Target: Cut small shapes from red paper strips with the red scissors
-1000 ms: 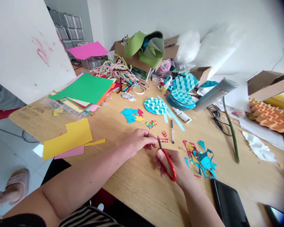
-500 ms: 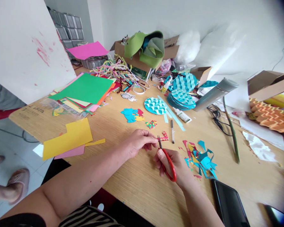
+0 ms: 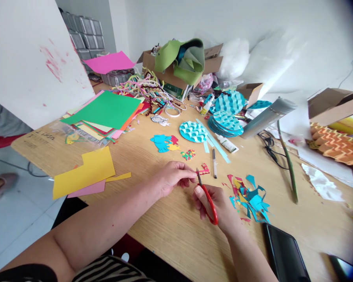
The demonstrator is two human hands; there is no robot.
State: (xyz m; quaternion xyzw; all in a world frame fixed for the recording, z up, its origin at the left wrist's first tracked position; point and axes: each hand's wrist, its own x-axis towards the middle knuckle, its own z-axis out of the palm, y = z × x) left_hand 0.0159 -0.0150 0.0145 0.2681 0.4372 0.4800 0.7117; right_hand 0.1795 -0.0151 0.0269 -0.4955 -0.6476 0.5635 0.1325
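Observation:
My right hand (image 3: 220,205) is closed around red-handled scissors (image 3: 212,209), whose narrow blades point up and away from me. Just left of the blade tips, my left hand (image 3: 176,178) pinches thumb and forefinger together; whatever is between them is too small to make out. A red paper scrap with punched holes (image 3: 205,169) lies just beyond the blades. Past my fingers rest small coloured paper bits (image 3: 188,154) and blue fish-shaped cutouts (image 3: 161,143), with red and yellow ones beside them.
Paper offcuts (image 3: 254,199) lie right of my right hand, near a black phone (image 3: 286,250). A pen (image 3: 214,164) and glue bottle (image 3: 227,143) lie ahead. Yellow paper (image 3: 85,174) and a coloured sheet stack (image 3: 102,109) are leftward. Someone's foot (image 3: 0,186) shows on the floor.
My hands and the scissors stay almost in place. At the left, the other person's feet have shifted; one is out of sight. A white corner beside the yellow paper no longer shows.

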